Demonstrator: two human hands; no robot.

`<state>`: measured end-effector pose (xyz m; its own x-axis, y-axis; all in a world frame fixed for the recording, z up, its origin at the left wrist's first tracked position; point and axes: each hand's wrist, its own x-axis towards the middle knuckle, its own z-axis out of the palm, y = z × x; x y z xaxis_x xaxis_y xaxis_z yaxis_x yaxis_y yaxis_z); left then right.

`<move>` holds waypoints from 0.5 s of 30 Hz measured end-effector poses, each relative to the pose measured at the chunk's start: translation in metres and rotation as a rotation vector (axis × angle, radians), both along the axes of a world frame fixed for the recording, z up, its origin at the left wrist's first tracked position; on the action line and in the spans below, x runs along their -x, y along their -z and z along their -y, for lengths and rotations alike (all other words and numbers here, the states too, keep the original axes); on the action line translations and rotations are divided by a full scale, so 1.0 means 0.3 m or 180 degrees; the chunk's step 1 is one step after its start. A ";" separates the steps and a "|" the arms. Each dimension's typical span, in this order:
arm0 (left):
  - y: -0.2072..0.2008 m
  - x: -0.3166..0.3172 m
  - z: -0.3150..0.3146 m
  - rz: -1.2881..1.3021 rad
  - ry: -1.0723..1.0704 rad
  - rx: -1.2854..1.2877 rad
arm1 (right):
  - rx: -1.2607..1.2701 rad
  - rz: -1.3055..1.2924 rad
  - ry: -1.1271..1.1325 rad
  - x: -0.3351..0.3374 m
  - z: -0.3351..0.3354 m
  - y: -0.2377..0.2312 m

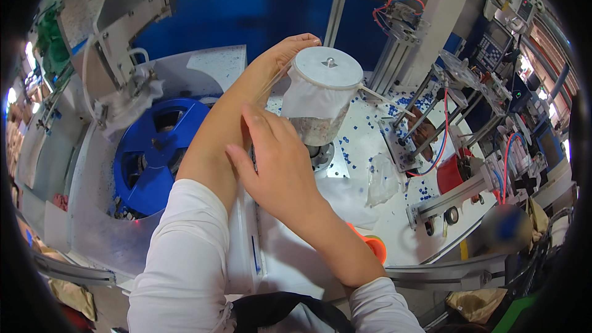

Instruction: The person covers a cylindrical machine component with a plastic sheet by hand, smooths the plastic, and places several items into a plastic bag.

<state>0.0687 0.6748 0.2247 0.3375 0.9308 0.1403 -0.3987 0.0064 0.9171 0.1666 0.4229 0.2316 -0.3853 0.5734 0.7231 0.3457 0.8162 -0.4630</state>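
A cylinder (317,102) with a round white lid (327,68) stands on a metal post in front of me, with whitish and clear plastic film around its side. My left hand (290,49) reaches behind the lid's left rim, fingers stretched out and partly hidden. Thin clear film (276,80) stretches from the cylinder's upper left side past my left wrist toward my right fingertips. Over my left forearm, my right hand (277,160) shows its back, thumb and fingers apart. Whether the film touches those fingertips is unclear.
To the left, a big blue wheel (157,154) sits in a white basin. Blue pellets (370,126) are scattered over the white tabletop. A crumpled clear bag (383,179) and an orange cup (375,248) lie right of my right arm, near a metal-rod fixture (425,120) with hoses.
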 end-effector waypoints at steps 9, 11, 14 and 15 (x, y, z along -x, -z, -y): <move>0.001 0.012 0.037 -0.0658 0.0066 0.0097 | -0.0058 -0.0194 -0.0003 0.008 0.008 0.039; 0.006 0.008 0.042 -0.0559 0.0154 0.0271 | -0.0090 -0.0208 -0.0006 0.011 0.005 0.043; 0.024 -0.005 0.041 -0.0430 0.0315 0.0474 | -0.0137 -0.0251 -0.0007 0.017 -0.001 0.047; 0.025 -0.012 0.034 -0.0389 0.0348 0.0505 | -0.0161 -0.0256 0.0021 0.017 -0.005 0.050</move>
<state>0.0723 0.6646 0.2172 0.4431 0.8949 -0.0531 -0.2737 0.1915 0.9425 0.1614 0.4245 0.2166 -0.3212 0.5375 0.7797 0.3144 0.8371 -0.4476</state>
